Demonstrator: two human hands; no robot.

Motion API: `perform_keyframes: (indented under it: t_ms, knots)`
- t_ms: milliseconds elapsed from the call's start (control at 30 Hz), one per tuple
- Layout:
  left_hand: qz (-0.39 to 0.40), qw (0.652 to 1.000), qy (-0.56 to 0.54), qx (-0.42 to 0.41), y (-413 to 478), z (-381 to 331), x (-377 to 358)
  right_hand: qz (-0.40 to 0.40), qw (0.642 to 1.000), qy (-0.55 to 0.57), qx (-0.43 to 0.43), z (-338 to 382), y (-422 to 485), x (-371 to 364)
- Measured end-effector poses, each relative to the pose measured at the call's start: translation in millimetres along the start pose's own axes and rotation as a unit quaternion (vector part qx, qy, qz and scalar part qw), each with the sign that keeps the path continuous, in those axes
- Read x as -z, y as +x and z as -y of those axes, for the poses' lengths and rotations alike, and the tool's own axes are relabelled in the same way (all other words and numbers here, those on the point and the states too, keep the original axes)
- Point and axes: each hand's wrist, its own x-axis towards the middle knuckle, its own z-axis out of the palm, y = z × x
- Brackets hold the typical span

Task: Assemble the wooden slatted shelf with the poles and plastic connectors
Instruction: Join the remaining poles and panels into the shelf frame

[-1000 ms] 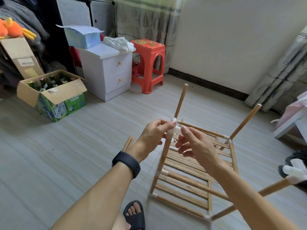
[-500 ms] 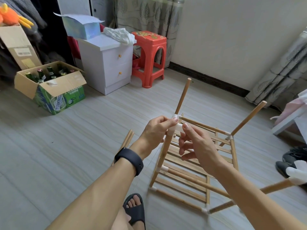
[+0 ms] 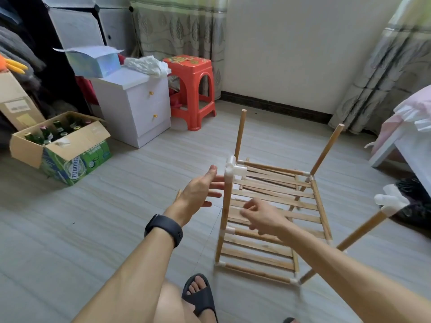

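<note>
Shelf, place: the wooden slatted shelf [image 3: 275,191] is at four o'clock from the middle of my view. It stands tilted on the floor [image 3: 116,206], with one long edge down near my sandal [image 3: 198,292] and the other edge raised.
Shelf, looks: pale wooden slats run between round side rails, and a second layer of slats shows behind the first. White plastic pieces sit at the corners.
Top connector: a white plastic connector [image 3: 234,170] caps the raised near corner.
Poles: the upright pole [image 3: 240,134] rises from that connector toward twelve o'clock. The far pole [image 3: 326,148] leans toward one o'clock. The low pole [image 3: 360,231] juts toward two o'clock and carries the end connector [image 3: 391,199].
Left hand: my left hand [image 3: 200,191] is spread with straight fingers and holds nothing. The top connector is just beside it at two o'clock. I cannot tell whether a fingertip touches the rail.
Right hand: my right hand [image 3: 262,217] hangs in front of the slats at five o'clock from the top connector. Its fingers are loosely curled and it is empty.
Handling: I judge the frame light and stiff in the wood, but the push-fit joints could wobble or pull apart.
Where to hold: I would grip the round rails close to a connector, not the thin slats, and push each pole straight along its own line.
Risk: with nobody holding it, the tilted frame may tip.
</note>
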Motion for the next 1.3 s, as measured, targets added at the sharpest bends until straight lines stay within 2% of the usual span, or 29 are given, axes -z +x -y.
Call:
perform_keyframes:
  t_ms: [67,133,300,433,567,667,767,833,900,967,1067,1167,1300]
  knots:
    - [0.017,0.999,0.038,0.016,0,5,1,0.054,0.996,-0.061,-0.024,-12,6,-23]
    - [0.022,0.998,0.061,0.017,1,9,3,0.067,0.994,-0.078,-0.028,-21,6,-50]
    - [0.086,0.991,0.099,0.030,1,8,8,-0.047,0.993,-0.085,-0.071,-49,7,-117]
    - [0.143,0.978,0.147,0.034,0,9,-4,-0.104,0.985,-0.100,-0.091,-75,-6,-122]
    - [0.087,0.982,0.167,0.013,19,15,-14,-0.193,0.979,-0.055,-0.040,-125,-27,-104]
    - [0.000,0.986,0.162,0.027,40,22,-10,-0.277,0.960,0.023,-0.016,-168,-45,-93]
    - [-0.133,0.974,0.176,0.042,55,25,-8,-0.356,0.926,0.123,-0.040,-200,-63,-82]
    - [-0.160,0.969,0.182,0.044,58,28,-11,-0.400,0.898,0.165,-0.074,-215,-69,-78]
    - [-0.130,0.975,0.177,0.043,59,30,-16,-0.449,0.868,0.187,-0.102,-222,-70,-74]
    - [-0.078,0.984,0.157,0.015,59,28,-25,-0.464,0.845,0.238,-0.122,-225,-67,-68]
    - [-0.016,0.990,0.137,-0.041,57,19,-41,-0.465,0.834,0.265,-0.134,-226,-61,-59]
    - [-0.009,0.993,0.110,-0.048,53,13,-49,-0.478,0.822,0.270,-0.150,-231,-53,-59]
    - [-0.007,0.991,0.127,-0.031,39,7,-38,-0.494,0.814,0.269,-0.145,-238,-35,-60]
